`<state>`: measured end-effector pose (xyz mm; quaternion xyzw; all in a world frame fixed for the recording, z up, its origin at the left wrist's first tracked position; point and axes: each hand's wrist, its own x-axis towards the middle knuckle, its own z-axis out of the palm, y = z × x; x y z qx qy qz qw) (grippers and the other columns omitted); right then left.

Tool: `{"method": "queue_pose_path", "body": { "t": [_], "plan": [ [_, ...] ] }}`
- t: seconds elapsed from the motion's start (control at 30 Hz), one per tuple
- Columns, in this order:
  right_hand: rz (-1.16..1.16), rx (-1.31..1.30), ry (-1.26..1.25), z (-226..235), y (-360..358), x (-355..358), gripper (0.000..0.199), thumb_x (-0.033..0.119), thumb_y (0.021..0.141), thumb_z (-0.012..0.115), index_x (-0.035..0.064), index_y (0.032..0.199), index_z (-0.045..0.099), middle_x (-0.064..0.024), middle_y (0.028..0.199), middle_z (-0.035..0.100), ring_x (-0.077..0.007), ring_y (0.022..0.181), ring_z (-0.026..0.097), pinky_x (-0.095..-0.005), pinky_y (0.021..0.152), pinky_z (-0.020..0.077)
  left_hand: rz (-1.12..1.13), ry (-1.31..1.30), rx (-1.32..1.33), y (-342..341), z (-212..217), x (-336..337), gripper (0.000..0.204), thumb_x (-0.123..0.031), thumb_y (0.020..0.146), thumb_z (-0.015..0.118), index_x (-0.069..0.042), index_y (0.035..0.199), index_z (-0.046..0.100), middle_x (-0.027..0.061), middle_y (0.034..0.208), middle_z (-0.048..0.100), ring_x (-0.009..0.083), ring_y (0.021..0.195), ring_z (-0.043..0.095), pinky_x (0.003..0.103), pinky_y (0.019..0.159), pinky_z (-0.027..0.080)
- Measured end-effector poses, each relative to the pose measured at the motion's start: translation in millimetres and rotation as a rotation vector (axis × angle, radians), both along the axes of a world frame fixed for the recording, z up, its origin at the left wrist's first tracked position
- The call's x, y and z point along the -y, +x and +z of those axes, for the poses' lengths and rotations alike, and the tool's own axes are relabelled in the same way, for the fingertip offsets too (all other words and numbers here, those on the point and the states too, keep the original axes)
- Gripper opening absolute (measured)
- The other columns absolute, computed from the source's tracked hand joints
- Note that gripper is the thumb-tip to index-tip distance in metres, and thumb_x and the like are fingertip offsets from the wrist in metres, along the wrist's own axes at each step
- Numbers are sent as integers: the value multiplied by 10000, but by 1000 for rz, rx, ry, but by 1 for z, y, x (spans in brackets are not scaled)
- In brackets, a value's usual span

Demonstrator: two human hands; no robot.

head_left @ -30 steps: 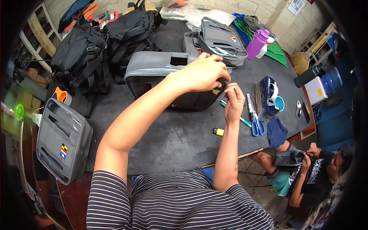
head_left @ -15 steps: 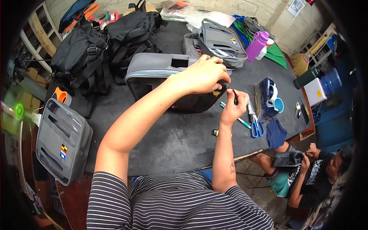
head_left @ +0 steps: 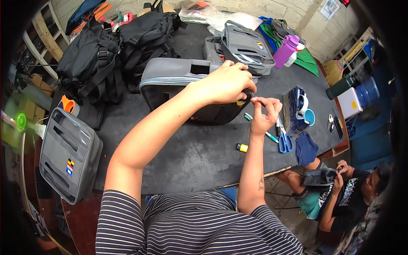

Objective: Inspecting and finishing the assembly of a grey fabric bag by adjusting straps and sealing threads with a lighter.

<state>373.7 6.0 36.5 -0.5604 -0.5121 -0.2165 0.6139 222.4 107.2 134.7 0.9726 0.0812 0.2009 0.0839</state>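
A grey case-like bag (head_left: 168,69) with a pale blue zipper along its rim stands on the dark table in front of me. My left hand (head_left: 229,83) reaches over its right end, fingers curled closed on the bag's edge. Just right of that edge is my right hand (head_left: 265,115), thumb and index finger pinched together and the other fingers bent loosely. Whatever sits in the pinch is too small to make out. Blue-handled scissors (head_left: 285,143) and a teal-and-white pen-like tool (head_left: 270,137) lie beside my right wrist. A small yellow-and-black object (head_left: 242,147) rests left of it.
Black bags (head_left: 91,63) are piled at the back left. Another grey bag (head_left: 68,155) lies at the left edge, and more grey bags (head_left: 248,46) are stacked behind. A purple bottle (head_left: 286,52) and a tape-wrapped holder (head_left: 295,111) stand rightward. A co-worker (head_left: 352,191) sits at lower right, handling a dark pouch.
My right hand has shifted slightly right, its fingers opening out of a tighter fist into a pinch. The yellow-and-black object now shows fully. My left hand and the bag stay put.
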Motion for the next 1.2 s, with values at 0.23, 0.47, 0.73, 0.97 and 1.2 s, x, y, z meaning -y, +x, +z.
{"method": "queue_pose_path", "body": {
  "t": [0.23,0.47,0.73,0.97,1.2],
  "plan": [
    [106,10,-137,8,12,1,172,135,675,799,76,727,646,-18,733,526,-185,807,442,-320,719,364,11,-13,-17,1,2,2,274,-187,788,713,-127,1052,674,20,1120,638,299,1260,459,455,1047,328],
    [724,-416,-248,-14,30,-14,214,191,730,704,34,711,560,-22,788,492,-150,826,414,-275,738,324,-19,5,-1,2,2,3,271,-191,780,716,-141,1044,676,12,1113,642,303,1254,466,455,1041,336],
    [1617,-960,499,-40,22,1,414,473,766,736,172,615,496,53,750,448,-172,873,404,-393,822,303,-71,34,6,-2,0,-7,309,-173,762,717,-138,1065,670,4,1108,664,269,1283,453,464,1051,314],
    [1189,-1193,178,-46,44,38,425,518,946,449,97,928,513,-1,783,420,-154,729,397,-339,737,343,-13,-79,559,-14,5,33,246,-157,776,723,-106,1015,693,41,1090,666,281,1212,519,442,1033,361],
    [1079,-1171,31,-49,26,35,444,499,981,407,67,971,509,-1,762,428,-132,679,396,-294,664,347,-311,-1443,1440,-49,66,211,251,-152,894,623,-30,677,593,109,630,636,267,499,598,389,532,490]
  ]
}}
